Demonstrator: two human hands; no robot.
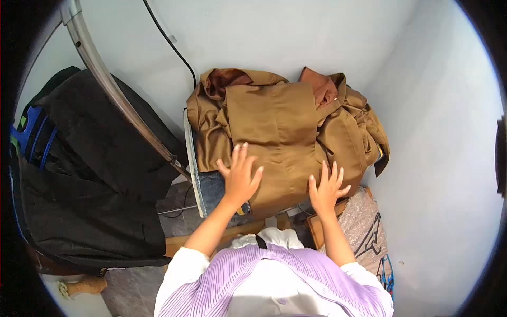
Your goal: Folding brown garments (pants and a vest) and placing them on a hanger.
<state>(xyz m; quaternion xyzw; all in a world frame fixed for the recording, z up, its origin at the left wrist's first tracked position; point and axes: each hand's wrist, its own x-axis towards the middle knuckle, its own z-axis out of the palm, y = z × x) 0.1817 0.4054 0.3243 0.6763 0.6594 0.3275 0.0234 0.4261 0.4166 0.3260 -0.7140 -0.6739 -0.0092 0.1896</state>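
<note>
A brown satin-like jacket (277, 115) with a reddish-brown lining (317, 85) is spread over a support, its middle panel fairly flat with small creases. Bunched folds of the same cloth lie to both sides. My left hand (239, 178) rests with fingers apart on the left edge of the panel. On the lower right edge, my right hand (328, 190) is also spread, palm down. Neither hand grips the cloth. Under the jacket, blue denim-like cloth (212, 188) with a pale border shows at the left; most of the support is hidden.
Dark garments (99, 178) hang at the left with a blue hanger (31, 126), behind a curved metal pole (115, 95). A black cable (170, 47) runs down the back wall. Plastic wrapping (356, 216) and a black hanger (370, 239) lie at lower right, beside the right wall (435, 158).
</note>
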